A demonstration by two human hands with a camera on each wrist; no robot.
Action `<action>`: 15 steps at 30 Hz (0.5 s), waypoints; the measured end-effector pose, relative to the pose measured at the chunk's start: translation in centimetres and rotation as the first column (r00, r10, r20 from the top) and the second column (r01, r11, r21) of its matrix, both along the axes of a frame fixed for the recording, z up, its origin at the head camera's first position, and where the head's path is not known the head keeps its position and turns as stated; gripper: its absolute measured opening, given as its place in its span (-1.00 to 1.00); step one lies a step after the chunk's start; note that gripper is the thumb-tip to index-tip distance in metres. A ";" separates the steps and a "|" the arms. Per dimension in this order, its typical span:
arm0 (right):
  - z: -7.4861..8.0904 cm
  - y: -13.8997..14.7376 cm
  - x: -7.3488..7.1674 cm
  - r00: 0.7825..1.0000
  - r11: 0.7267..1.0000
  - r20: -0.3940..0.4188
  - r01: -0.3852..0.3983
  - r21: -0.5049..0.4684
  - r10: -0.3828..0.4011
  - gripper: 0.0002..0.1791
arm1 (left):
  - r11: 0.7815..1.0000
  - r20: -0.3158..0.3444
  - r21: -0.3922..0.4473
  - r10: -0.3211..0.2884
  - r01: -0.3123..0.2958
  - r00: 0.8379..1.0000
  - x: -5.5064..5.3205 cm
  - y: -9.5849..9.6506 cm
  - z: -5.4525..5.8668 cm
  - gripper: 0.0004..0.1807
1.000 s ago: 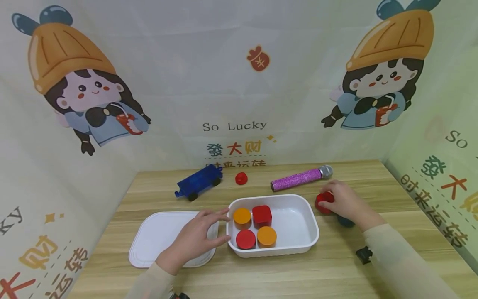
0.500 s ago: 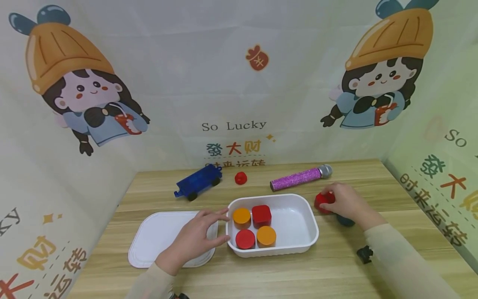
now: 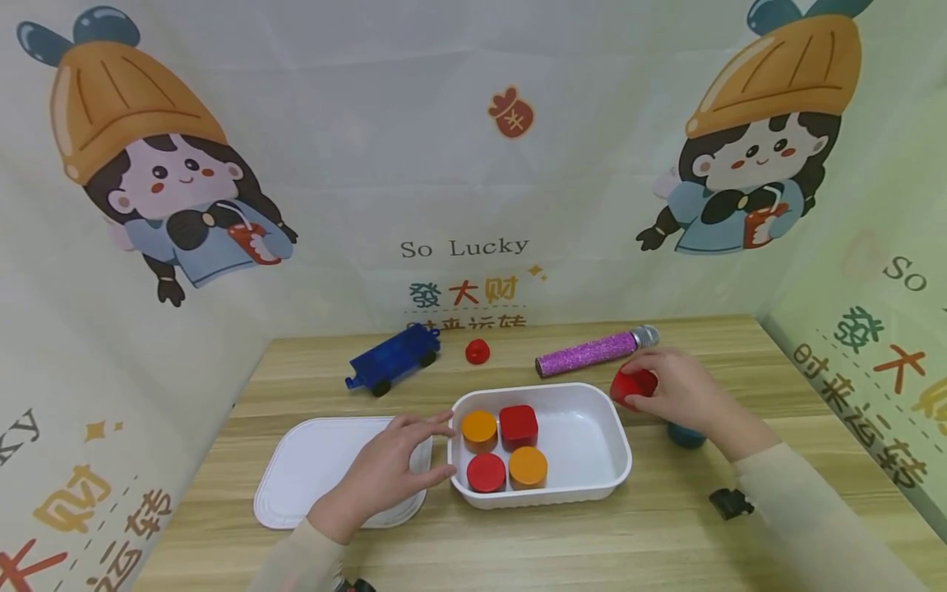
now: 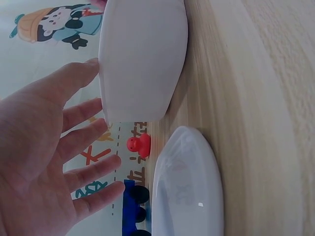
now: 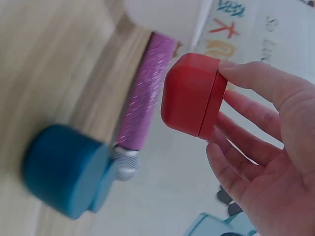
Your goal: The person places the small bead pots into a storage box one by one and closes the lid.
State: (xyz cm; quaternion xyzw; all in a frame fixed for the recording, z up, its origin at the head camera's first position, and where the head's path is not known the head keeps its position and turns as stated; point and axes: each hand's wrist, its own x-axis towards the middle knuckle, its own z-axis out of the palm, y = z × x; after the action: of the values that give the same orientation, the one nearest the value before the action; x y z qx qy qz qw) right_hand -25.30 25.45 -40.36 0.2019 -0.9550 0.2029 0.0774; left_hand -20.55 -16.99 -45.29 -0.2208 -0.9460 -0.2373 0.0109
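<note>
My right hand [image 3: 684,399] pinches a red block [image 5: 192,96] with rounded corners and a seam near one face. It holds the block just off the right rim of a white plastic box [image 3: 584,444]. Inside the box's left half sit a red square block [image 3: 519,426], a red round block [image 3: 486,474] and two orange round blocks [image 3: 528,467]. My left hand [image 3: 388,469] has its fingers spread, fingertips right at the box's left rim. Below the right hand on the table are blue blocks [image 5: 64,167], partly hidden in the head view.
A white lid [image 3: 318,469] lies left of the box, partly under the left hand. Along the back are a blue toy wagon [image 3: 395,360], a small red rubber duck [image 4: 140,144] and a glittery purple microphone [image 3: 592,353]. A printed cloth [image 3: 459,164] hangs behind the table.
My right hand has lifted the red block from the table and brought it left toward the box, uncovering more of the blue blocks. The left hand stays at the rim.
</note>
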 end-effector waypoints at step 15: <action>2.5 -4.8 2.2 0.992 0.992 0.018 -0.128 0.009 0.128 -0.58 | 1.000 0.011 -0.001 0.001 -0.001 1.000 -0.1 -0.1 -0.1 -0.48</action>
State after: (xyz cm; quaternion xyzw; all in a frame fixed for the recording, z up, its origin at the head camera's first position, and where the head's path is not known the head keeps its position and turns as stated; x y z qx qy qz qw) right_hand -23.10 20.70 -37.83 0.2612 -0.9418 0.2041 0.0551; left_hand -20.63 -17.05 -45.38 -0.2192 -0.9462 -0.2379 0.0056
